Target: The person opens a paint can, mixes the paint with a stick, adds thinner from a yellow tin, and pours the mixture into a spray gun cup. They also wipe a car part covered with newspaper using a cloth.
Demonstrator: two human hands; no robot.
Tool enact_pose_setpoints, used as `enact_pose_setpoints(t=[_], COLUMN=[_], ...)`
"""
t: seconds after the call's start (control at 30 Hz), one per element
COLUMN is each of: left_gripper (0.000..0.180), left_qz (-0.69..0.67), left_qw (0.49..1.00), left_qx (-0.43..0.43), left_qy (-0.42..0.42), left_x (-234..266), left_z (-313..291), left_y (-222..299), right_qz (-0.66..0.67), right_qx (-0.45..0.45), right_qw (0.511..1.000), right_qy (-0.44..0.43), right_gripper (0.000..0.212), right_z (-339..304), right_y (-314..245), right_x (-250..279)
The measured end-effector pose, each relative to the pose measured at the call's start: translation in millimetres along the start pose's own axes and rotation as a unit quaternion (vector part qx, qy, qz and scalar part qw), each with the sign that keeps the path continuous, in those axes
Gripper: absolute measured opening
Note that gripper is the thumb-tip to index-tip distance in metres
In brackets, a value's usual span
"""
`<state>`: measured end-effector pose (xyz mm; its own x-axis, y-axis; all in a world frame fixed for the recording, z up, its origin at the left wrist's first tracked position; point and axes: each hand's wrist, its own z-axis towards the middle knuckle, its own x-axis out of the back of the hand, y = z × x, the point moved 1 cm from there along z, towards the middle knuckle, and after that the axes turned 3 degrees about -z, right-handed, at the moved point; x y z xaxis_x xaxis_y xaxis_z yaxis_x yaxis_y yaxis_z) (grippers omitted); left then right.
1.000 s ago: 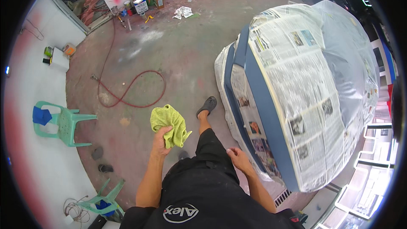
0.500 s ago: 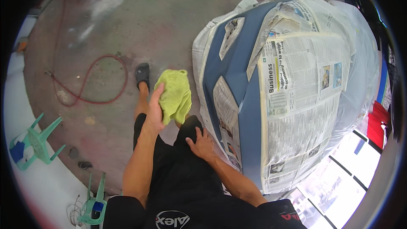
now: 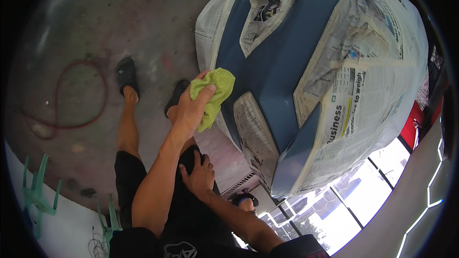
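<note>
A crumpled yellow-green cloth [image 3: 221,83] is held in my left hand [image 3: 190,107], thumb pressed on top and the other fingers mostly hidden under it. It hangs just left of a blue-grey car bumper [image 3: 272,83]; in this view its edge overlaps the panel, and I cannot tell whether they touch. Newspaper [image 3: 356,110] and tape mask the area around the bumper, and its openings are papered over too. My right hand [image 3: 200,177] rests on my black-clad knee, fingers apart, holding nothing.
A red hose [image 3: 104,91] lies looped on the stained floor at left. Green plastic stools [image 3: 40,193] stand at the lower left, with thin coiled wire [image 3: 97,246] near one. A floor grate [image 3: 238,185] lies below the bumper. Bright window panes [image 3: 351,205] are at lower right.
My left hand has carried the cloth right, up to the bumper's edge, and bunched it smaller. The view has turned and come nearer the bumper. My right hand stays on the knee.
</note>
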<state>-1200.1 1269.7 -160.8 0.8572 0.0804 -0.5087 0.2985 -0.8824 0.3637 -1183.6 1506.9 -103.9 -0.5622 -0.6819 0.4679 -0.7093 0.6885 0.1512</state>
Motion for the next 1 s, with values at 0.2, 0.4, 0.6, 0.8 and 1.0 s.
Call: enact_pose_setpoints(t=[0.2,0.4,0.6,0.8,1.0], left_gripper=[0.070,0.077,0.076,0.075,0.069], left_qz=[-0.039,0.235,0.228,0.174,0.145], left_qw=[0.999,0.970,0.971,0.982,0.982], left_qx=[0.002,-0.054,-0.072,-0.036,-0.002], left_qy=[0.005,0.001,-0.031,-0.064,-0.119], left_x=[-48,-139,-172,-207,-197], left_z=[54,86,132,236,212], left_y=[2,8,51,125,96], right_qz=[0.000,0.118,0.021,-0.016,-0.029], right_qx=[-0.001,0.084,-0.013,0.006,0.002], right_qw=[0.997,0.988,0.999,0.996,0.992], right_qy=[-0.075,0.047,-0.024,-0.085,-0.126], right_gripper=[0.087,0.083,0.083,0.084,0.085], right_z=[-1,-10,8,16,24], right_y=[-2,3,-36,-19,-12], right_x=[-11,-33,26,35,40])
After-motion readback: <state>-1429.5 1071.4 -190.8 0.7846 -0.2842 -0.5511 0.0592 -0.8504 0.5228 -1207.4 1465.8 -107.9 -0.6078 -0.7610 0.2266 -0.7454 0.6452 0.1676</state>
